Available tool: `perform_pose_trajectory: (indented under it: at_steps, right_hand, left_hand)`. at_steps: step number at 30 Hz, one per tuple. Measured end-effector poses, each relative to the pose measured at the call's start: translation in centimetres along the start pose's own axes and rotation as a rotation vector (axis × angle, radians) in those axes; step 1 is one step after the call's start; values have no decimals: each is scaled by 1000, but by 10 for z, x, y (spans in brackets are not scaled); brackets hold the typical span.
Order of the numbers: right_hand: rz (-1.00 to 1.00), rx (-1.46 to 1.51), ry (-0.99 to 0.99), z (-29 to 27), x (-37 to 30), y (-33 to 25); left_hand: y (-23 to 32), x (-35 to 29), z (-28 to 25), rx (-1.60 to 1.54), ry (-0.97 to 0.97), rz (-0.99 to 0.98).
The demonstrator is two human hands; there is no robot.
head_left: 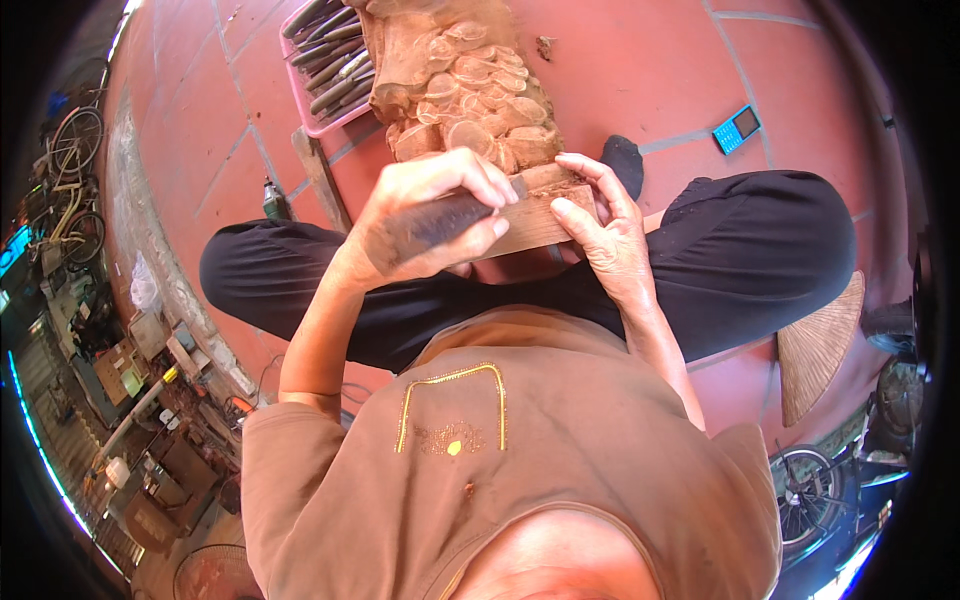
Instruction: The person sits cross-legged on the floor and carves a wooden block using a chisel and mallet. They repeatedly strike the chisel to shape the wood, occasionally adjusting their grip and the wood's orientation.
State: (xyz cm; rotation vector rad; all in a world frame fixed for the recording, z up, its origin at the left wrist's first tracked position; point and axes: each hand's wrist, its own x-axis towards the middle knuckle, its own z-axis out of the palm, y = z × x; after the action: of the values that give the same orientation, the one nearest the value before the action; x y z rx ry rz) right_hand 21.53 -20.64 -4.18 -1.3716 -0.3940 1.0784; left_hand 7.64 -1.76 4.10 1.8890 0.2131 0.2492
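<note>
My left hand (430,210) is closed around the dark, thick handle of a carving chisel (430,225). The chisel's short tip meets or hovers just over a brown wooden block (532,226) in front of my lap; I cannot tell which. With thumb on the near side and fingers over the far side, my right hand (612,232) grips that block's right end. Right behind the block lies a large wood carving (480,90) covered in overlapping rounded, leaf-like shapes. Whether block and carving are one piece is not clear.
A pink tray (318,128) full of dark-handled tools stands left of the carving. Nearby are a wooden strip (320,178) and a green tool (274,200). A blue phone-like device (737,130) lies on red tiles at right. A woven hat (822,345) sits beside my right knee.
</note>
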Motion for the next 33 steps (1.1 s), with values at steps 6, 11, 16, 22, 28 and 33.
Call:
perform_pose_trajectory:
  at_steps: [6, 11, 16, 22, 28, 33]
  right_hand:
    - [-6, 27, 0, 0, 0, 1]
    - [-23, 24, -15, 0, 1, 3]
    - [-131, -71, -3, 0, 3, 3]
    - [-248, -359, 23, 7, 2, -10]
    - [-403, -716, -10, 28, 12, -38]
    - [-363, -726, -63, 24, 34, -36]
  left_hand:
    - [11, -5, -42, 270, -42, 15]
    - [7, 2, -19, 138, -39, 71]
    - [19, 4, -43, 229, -182, -55]
    - [9, -14, -73, 190, 310, -7]
    - [-6, -16, -57, 142, 373, -2]
    - [-9, -21, -59, 127, 398, 17]
